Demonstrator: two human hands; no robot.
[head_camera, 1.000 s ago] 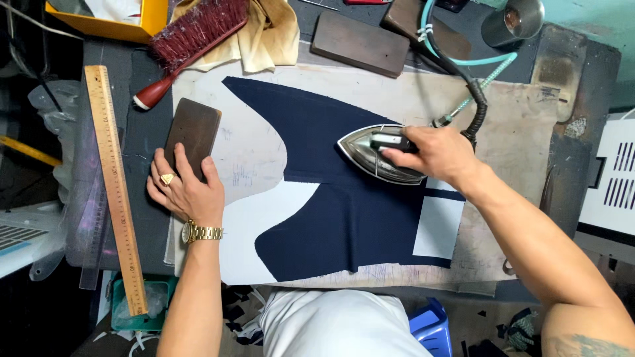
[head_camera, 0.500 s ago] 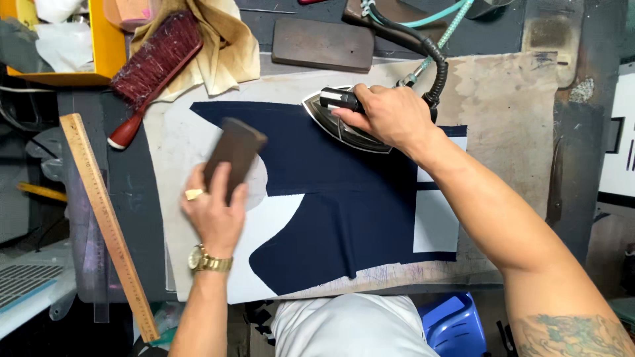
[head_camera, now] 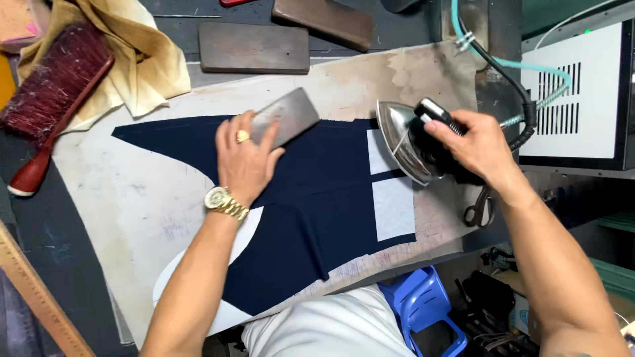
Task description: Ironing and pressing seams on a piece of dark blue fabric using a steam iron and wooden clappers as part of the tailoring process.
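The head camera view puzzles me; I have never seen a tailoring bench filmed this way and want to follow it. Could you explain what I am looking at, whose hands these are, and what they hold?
There is no machine arm here: a person wears a camera on the head, so you look straight down at their own two bare hands. The left hand, with a ring and a gold watch, presses a flat block onto a piece of navy fabric spread on a stained pressing pad. The right hand grips the handle of a steam iron, tilted up at the fabric's edge, with a hose running away from it. Two more wooden blocks lie at the top, a brush on a yellow cloth at the left, and scissors beside the iron.
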